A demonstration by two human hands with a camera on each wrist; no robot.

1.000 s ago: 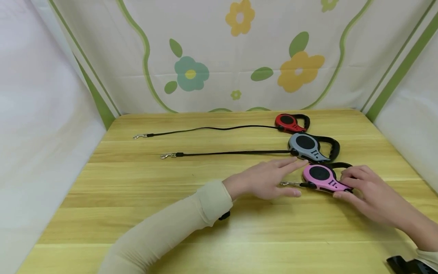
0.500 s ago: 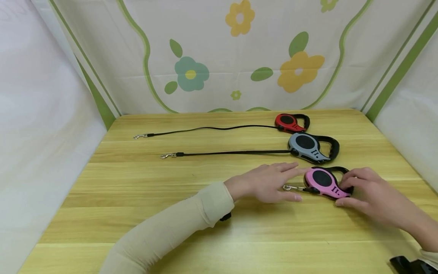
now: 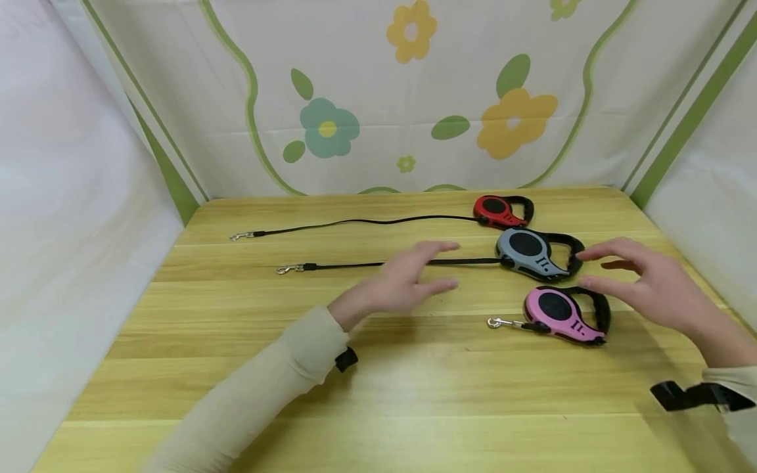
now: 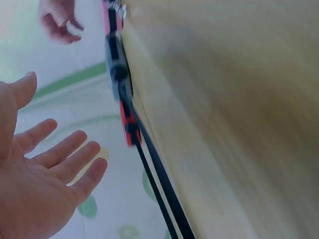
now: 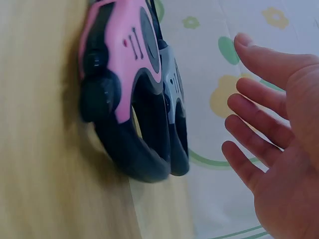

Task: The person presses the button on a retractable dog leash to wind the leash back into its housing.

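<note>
The pink leash [image 3: 562,314] lies fully reeled in near the table's [image 3: 236,368] right edge, while the grey leash [image 3: 532,254] and red leash [image 3: 497,210] toward the far edge remain extended; left hand [image 3: 402,279] and right hand [image 3: 644,279] hover spread, empty.

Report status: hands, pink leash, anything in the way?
Both hands open, left hand, right hand, holding nothing. Pink leash flat on table, cord retracted. Grey leash lies just behind it.
</note>
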